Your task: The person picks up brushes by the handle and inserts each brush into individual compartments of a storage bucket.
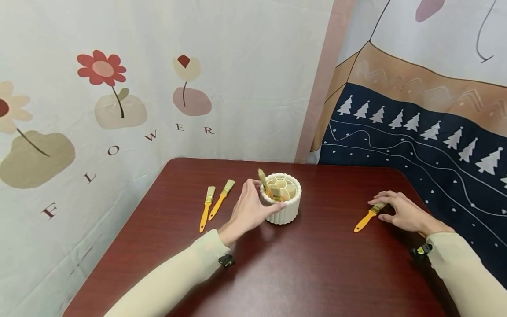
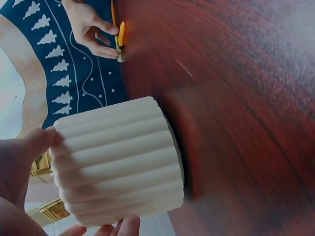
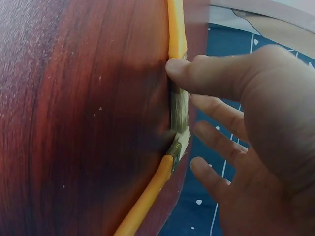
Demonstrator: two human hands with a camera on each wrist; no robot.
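Observation:
My left hand (image 1: 250,207) grips a white fluted round holder (image 1: 286,213), thumb on the near side and fingers round the left. Its inside has flower-shaped dividers, and two brushes (image 1: 276,192) stand in it, bristles up. In the left wrist view the holder's ribbed wall (image 2: 115,162) fills the middle, between thumb and fingertips. At the table's right, my right hand (image 1: 404,212) hovers over a yellow-handled brush (image 1: 364,221), its thumb right at the metal band and its fingers loosely spread. A second brush (image 3: 147,196) lies under this hand, bristles meeting the first one's.
Two more yellow-handled brushes, one farther left (image 1: 206,211) and one beside it (image 1: 222,199), lie left of the holder. The dark red wooden table (image 1: 317,273) meets a flower-print cloth (image 1: 245,79) behind and a navy tree-print cloth (image 1: 396,136) at right.

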